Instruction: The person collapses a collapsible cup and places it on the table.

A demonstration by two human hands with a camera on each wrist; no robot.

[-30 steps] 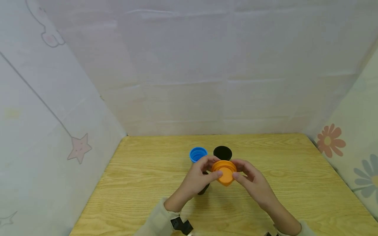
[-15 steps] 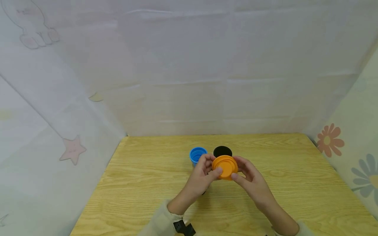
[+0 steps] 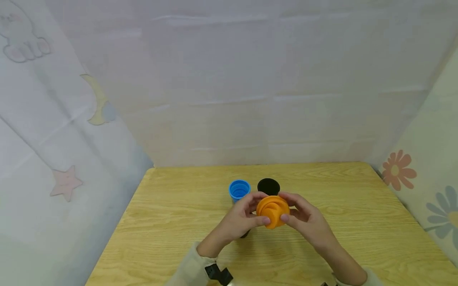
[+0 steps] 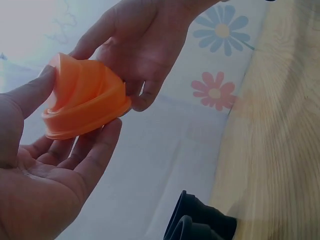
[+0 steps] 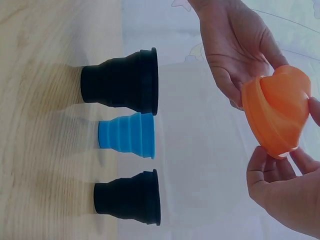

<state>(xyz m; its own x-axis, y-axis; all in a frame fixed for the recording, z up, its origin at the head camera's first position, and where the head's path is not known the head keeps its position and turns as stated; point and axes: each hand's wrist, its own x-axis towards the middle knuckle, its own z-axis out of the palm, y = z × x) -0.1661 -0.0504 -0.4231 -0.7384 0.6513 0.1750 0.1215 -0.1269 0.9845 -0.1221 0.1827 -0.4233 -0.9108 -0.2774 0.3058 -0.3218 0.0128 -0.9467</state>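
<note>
Both hands hold an orange collapsible cup [image 3: 273, 211] above the table, tilted with its base toward me. Its wall is twisted and unevenly folded, partly pulled out from the rim. My left hand [image 3: 240, 216] pinches it at the left, thumb on the base and fingers behind the rim. On the other side my right hand [image 3: 308, 218] grips it likewise. Beyond the hands stand a blue collapsible cup [image 3: 239, 190] and a black cup [image 3: 268, 186]. A second black cup [image 3: 245, 234] is mostly hidden behind my left hand; the right wrist view shows all three upright.
The wood-grain table [image 3: 171, 214] reaches back to a pale cloth wall [image 3: 222, 99]. Patterned cloth sides rise at left and right, with a pink star [image 3: 66, 182] and a red flower [image 3: 399, 170] printed on them.
The orange cup tipped its base face up toward me, then dipped again. Its folded base now bulges unevenly. Both hands rose a little and came back down, keeping their hold.
</note>
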